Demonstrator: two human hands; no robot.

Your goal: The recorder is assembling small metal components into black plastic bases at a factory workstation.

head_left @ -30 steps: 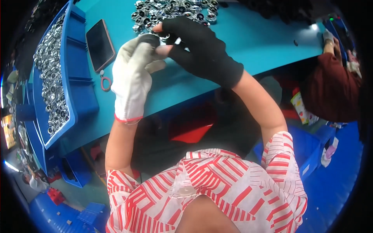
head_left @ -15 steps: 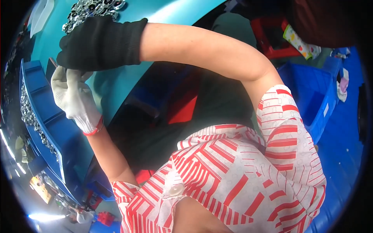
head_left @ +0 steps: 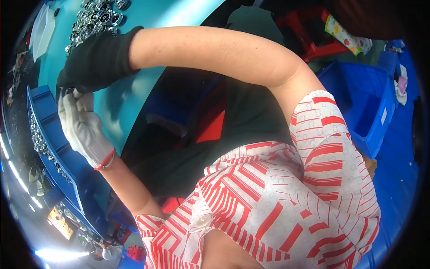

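Observation:
My left hand (head_left: 83, 130) wears a white knitted glove with a red cuff edge. Its fingers are closed and reach up to the fingertips of my right hand (head_left: 94, 62), which is in a black glove and bent over from above. Between the fingertips a small shiny metal part (head_left: 69, 91) shows, mostly covered by both gloves. The right fingers are curled and largely hidden behind the back of that glove. Just beyond the right hand, a pile of shiny metal parts with dark round centres (head_left: 98, 20) lies on the turquoise tabletop (head_left: 148, 89).
A blue divided tray (head_left: 58, 139) stands left of my hands, with more shiny parts (head_left: 42, 145) along its far side. A pale plastic tray (head_left: 44, 31) sits at the far left. On the right are a blue crate (head_left: 358, 107) and a red stool (head_left: 309, 40).
Both hands have shifted left and slightly down, still together at the fingertips. The left glove has turned a little, and more of the metal pile is uncovered.

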